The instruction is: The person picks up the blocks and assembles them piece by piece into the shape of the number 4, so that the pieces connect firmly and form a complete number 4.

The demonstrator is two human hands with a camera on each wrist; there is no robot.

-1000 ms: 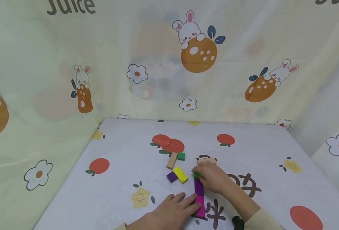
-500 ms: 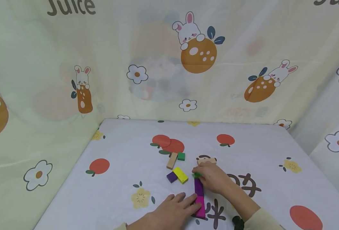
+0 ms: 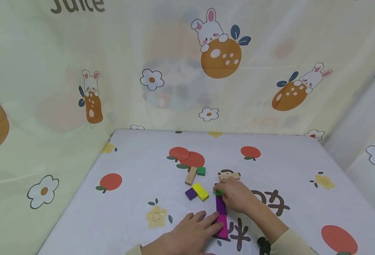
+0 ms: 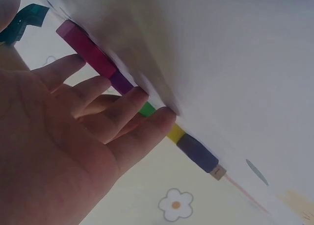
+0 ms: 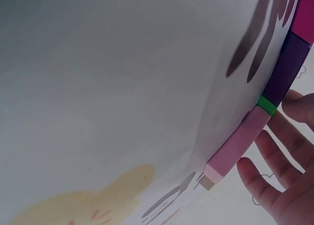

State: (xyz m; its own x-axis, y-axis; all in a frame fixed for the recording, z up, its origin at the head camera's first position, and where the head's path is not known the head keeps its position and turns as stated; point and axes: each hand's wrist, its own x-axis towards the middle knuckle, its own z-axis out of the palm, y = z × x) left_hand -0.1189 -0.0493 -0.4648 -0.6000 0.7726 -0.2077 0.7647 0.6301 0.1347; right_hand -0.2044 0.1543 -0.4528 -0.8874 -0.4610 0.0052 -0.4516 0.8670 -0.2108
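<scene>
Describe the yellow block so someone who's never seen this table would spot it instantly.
On the white, fruit-printed table, find the four loose blocks left of the right hand. The yellow block lies slantwise beside the small purple block and alone in that group is yellow.

The backdrop (image 3: 127, 63) bears "Juice" (image 3: 77, 6), cropped at the top, while the tabletop (image 3: 286, 159) bears dark, partly covered characters (image 3: 276, 204) I cannot read.

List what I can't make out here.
Head view: part of the green block, covered by the right hand.
Head view: what the black item is, cut off by the bottom edge.
Right wrist view: the bright pink block's far end, cut off at the upper right.
</scene>
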